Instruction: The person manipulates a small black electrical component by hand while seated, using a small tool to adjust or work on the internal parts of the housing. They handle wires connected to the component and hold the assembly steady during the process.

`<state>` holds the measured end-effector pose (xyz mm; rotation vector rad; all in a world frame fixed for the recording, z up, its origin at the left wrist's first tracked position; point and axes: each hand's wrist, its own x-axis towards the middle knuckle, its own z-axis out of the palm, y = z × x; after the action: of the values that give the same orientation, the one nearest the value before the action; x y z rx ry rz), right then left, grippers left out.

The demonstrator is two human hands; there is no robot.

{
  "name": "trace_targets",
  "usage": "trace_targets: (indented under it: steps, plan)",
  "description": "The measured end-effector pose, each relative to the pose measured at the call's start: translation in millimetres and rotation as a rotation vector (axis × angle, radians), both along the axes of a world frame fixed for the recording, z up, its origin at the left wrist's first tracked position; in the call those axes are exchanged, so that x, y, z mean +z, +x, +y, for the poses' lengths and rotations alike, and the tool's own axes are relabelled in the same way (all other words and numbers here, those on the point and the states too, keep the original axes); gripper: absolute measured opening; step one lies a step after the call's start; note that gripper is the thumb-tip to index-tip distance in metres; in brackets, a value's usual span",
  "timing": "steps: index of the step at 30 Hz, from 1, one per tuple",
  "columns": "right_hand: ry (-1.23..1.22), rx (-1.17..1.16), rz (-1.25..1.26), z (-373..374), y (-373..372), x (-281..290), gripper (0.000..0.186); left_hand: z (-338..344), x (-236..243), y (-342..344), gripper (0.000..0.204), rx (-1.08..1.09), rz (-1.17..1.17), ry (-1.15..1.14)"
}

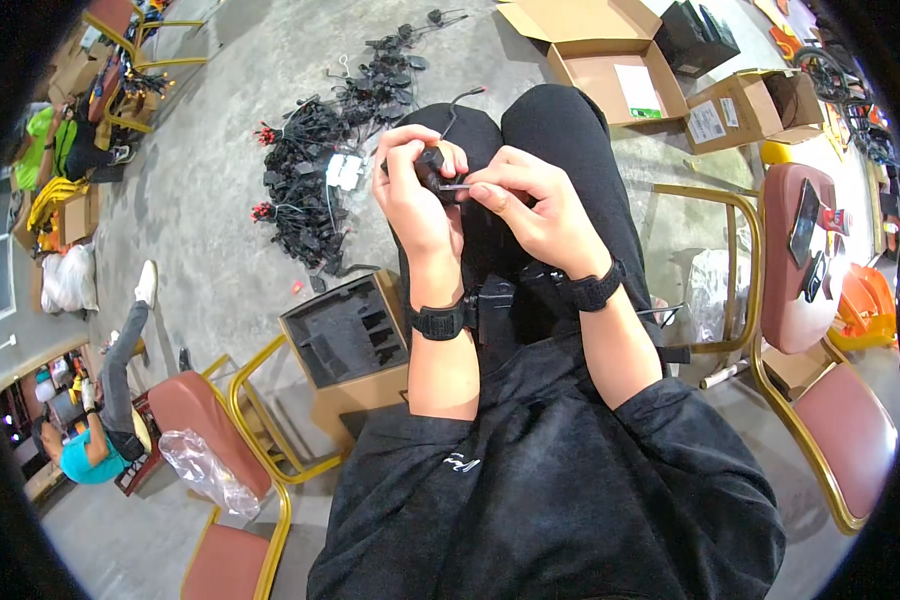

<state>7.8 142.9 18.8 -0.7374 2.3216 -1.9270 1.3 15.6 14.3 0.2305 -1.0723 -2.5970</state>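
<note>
Above my knees, my left hand [417, 205] is wrapped around a small black device [431, 163]. From it a short dark cable [452, 113] with a reddish tip sticks out past the fingers. My right hand [542, 208] pinches a thin, light-coloured strip or tool [454, 187], whose far end meets the side of the device. Its exact kind is too small to make out, and my fingers hide much of the device. On the floor beyond my left hand lies a long heap of black cabled parts [305, 185], with white pieces [344, 171] at its edge.
A box with black foam [342, 330] stands left of my forearm. Cardboard boxes [615, 60] lie ahead on the right. Padded chairs [205, 420] flank me; the right-hand chair [792, 300] bears a phone [804, 222]. A person in a teal shirt [88, 458] is at far left.
</note>
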Motion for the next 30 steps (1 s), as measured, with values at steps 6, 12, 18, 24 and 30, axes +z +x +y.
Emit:
trace_targets:
  steps: [6,12,18,24,30]
  plan:
    - [0.082,-0.069,0.156,-1,0,-2,0.011,-2,0,-1,0.013,0.033,0.002,-0.128]
    - [0.092,-0.07,0.182,-3,1,-2,0.014,-4,-2,0,0.015,0.028,-0.014,-0.149]
    - [0.114,-0.068,0.279,-11,3,-8,0.016,-13,0,1,0.013,0.066,0.038,-0.18]
    - [0.128,-0.111,0.426,-18,3,-10,0.013,-18,2,3,0.012,0.075,0.024,-0.222]
    - [0.087,-0.101,0.357,-18,5,-14,0.011,-16,5,5,0.014,0.052,-0.001,-0.338]
